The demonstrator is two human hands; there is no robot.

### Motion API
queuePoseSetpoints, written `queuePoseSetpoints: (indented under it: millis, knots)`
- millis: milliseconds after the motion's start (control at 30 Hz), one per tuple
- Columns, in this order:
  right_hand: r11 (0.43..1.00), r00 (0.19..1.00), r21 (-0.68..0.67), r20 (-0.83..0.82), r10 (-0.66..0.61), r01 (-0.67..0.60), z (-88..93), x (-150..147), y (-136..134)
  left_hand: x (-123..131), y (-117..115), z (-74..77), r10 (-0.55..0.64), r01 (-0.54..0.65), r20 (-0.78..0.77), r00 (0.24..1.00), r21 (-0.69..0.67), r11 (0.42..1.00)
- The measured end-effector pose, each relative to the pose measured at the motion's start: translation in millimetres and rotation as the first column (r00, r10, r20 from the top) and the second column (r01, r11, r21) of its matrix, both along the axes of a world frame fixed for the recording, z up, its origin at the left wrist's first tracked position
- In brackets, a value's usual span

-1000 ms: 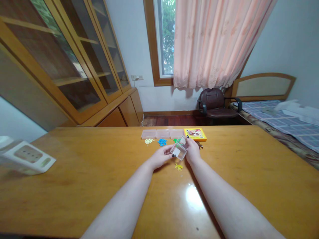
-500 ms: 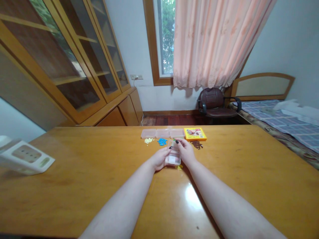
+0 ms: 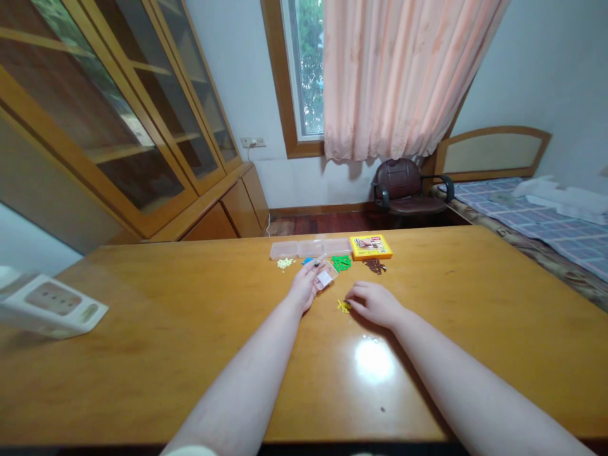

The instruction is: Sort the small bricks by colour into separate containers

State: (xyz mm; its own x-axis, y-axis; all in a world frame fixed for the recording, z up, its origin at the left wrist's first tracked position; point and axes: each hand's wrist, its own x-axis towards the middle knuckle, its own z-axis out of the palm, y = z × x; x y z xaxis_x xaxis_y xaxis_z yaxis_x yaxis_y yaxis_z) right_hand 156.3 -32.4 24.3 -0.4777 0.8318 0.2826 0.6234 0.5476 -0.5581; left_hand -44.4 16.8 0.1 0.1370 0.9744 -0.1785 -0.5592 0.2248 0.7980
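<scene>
My left hand [image 3: 304, 286] holds a small clear plastic box [image 3: 326, 277] tilted above the table, with its thumb over the near side. A white patch shows on the box. My right hand [image 3: 375, 303] is low at the table, its bent fingertips together at the right edge of a small pile of yellow pieces [image 3: 342, 306]. Whether a piece is pinched there is too small to tell. Just beyond the box lies a pile of green pieces [image 3: 341, 263]. Blue pieces [image 3: 307, 260] are partly hidden behind my left hand.
Three clear plastic trays [image 3: 284, 251] stand in a row near the far edge, beside a yellow box [image 3: 371, 247]. Cream pieces [image 3: 285, 263] and brown pieces [image 3: 375, 266] lie in front. A white container [image 3: 52, 304] rests at the left of the wooden table [image 3: 190, 316].
My right hand has left the clear box and come down to the yellow pieces. My left hand has tilted the box and moved it slightly away. The green pile has come into sight.
</scene>
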Motion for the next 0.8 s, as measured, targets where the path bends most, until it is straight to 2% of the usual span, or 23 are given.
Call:
queuePoseSetpoints:
  millis: [100,233,367,600,700,800]
  knots:
    - [0.998,0.996,-0.022,0.063,0.056,-0.054,-1.9,5,-2,2,0,-0.1,0.014,-0.013,0.012,1.000,-0.024,1.000]
    - [0.990,0.981,-0.030,0.134,0.140,-0.137,0.7,8,5,3,1,1.3,-0.025,0.025,0.017,1.000,-0.006,1.000]
    - [0.991,0.979,0.010,0.158,0.128,-0.131,-2.9,4,6,2,2,0.5,-0.054,0.054,0.022,0.998,0.003,0.999]
    - [0.994,0.988,0.045,0.124,0.096,-0.102,-8.6,1,5,1,4,-4.8,-0.142,0.138,0.074,0.987,0.058,0.989]
    - [0.990,0.992,0.082,0.064,0.110,-0.115,-6.2,1,5,0,4,-4.4,-0.160,0.153,0.079,0.984,0.089,0.984]
    - [0.984,0.997,0.171,-0.051,0.062,-0.053,-7.0,-1,8,1,2,-1.7,-0.203,0.193,0.081,0.976,0.114,0.974]
